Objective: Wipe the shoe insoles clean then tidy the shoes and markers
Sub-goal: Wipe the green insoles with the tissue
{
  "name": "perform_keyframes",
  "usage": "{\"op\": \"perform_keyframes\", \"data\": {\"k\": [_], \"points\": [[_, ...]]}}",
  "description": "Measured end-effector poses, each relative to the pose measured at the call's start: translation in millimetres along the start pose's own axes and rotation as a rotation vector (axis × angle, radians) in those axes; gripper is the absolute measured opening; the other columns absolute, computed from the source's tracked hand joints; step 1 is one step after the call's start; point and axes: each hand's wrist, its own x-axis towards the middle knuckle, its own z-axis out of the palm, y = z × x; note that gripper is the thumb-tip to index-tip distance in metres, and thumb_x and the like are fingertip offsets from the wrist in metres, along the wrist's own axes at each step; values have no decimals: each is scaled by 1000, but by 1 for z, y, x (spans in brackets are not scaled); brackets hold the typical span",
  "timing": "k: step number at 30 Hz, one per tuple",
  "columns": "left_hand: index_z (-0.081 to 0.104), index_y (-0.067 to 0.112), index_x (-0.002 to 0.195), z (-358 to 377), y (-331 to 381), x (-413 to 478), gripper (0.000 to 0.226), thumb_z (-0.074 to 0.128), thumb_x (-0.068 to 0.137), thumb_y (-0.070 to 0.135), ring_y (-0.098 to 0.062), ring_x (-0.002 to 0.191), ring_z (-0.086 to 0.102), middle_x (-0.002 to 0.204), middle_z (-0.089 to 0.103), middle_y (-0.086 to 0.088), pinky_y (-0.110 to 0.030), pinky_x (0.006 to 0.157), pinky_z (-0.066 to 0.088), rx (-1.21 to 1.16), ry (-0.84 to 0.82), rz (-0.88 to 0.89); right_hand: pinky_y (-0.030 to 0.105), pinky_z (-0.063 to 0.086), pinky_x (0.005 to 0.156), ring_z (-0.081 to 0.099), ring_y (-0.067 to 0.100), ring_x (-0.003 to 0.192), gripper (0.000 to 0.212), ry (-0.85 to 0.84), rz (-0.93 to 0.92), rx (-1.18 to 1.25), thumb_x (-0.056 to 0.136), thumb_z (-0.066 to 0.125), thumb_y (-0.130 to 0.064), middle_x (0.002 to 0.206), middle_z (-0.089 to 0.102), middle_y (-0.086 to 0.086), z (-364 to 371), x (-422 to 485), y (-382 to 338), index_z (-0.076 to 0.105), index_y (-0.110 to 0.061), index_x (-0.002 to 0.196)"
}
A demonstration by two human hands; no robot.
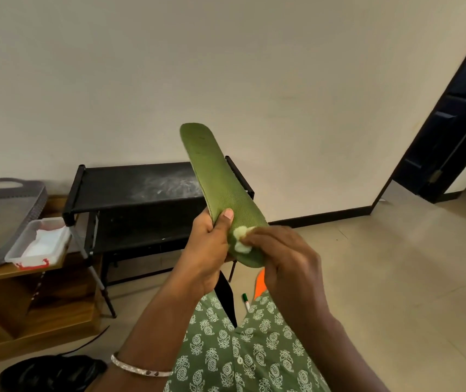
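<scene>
We are only wiping: left hand (209,250) grips the insole (214,179), right hand (291,258) pinches a wad (240,241) on it; marker (246,301) not yet tidied.

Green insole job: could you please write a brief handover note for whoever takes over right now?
Left hand grips the green insole near its lower end, holding it up in the air.
Right hand pinches a white wad against that end.
A green-capped marker lies on the floor below.
Done: nothing visibly finished.
Left: finish wiping, then tidy shoes and markers.
</scene>
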Motion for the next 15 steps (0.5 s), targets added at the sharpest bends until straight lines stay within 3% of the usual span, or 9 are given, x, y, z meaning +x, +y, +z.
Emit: {"op": "perform_keyframes", "data": {"k": [3, 5, 9, 13, 15], "points": [[59, 19, 122, 3, -1, -1, 22, 45, 106, 24, -16, 86, 73, 102, 75, -3, -29, 59, 57, 33, -36, 22, 26, 55, 80, 67, 16, 88, 30, 16, 100, 7, 78, 57, 9, 97, 74, 4, 2, 18, 24, 78, -7, 92], [60, 21, 119, 2, -1, -1, 20, 44, 106, 23, -14, 84, 73, 99, 76, 0, -28, 59, 57, 49, -37, 43, 23, 54, 81, 67, 14, 89, 38, -15, 116, 33, 72, 63, 19, 96, 74, 1, 5, 21, 28, 78, -8, 92], [60, 20, 117, -3, 0, -1, 19, 44, 106, 21, -11, 79, 73, 95, 75, 0, -26, 58, 57, 68, -19, 47, 12, 49, 87, 67, 12, 93, 33, -25, 84, 38, 74, 68, 15, 99, 74, 1, 4, 3, 13, 78, -9, 94], [57, 18, 121, -3, -2, 1, 21, 43, 107, 22, -16, 86, 73, 106, 73, -5, -25, 57, 57, 69, 9, 19, 14, 51, 88, 67, 8, 95, 21, -26, 49, 74, 84, 61, -4, 100, 74, -2, -2, -16, 7, 79, -11, 94], [57, 16, 125, 0, -4, 2, 23, 43, 107, 21, -19, 89, 73, 108, 73, -8, -28, 60, 59, 76, -8, 29, 15, 52, 87, 68, 9, 94, 22, -24, 60, 61, 81, 66, 2, 100, 74, -1, -2, -13, 15, 79, -11, 94]]}}
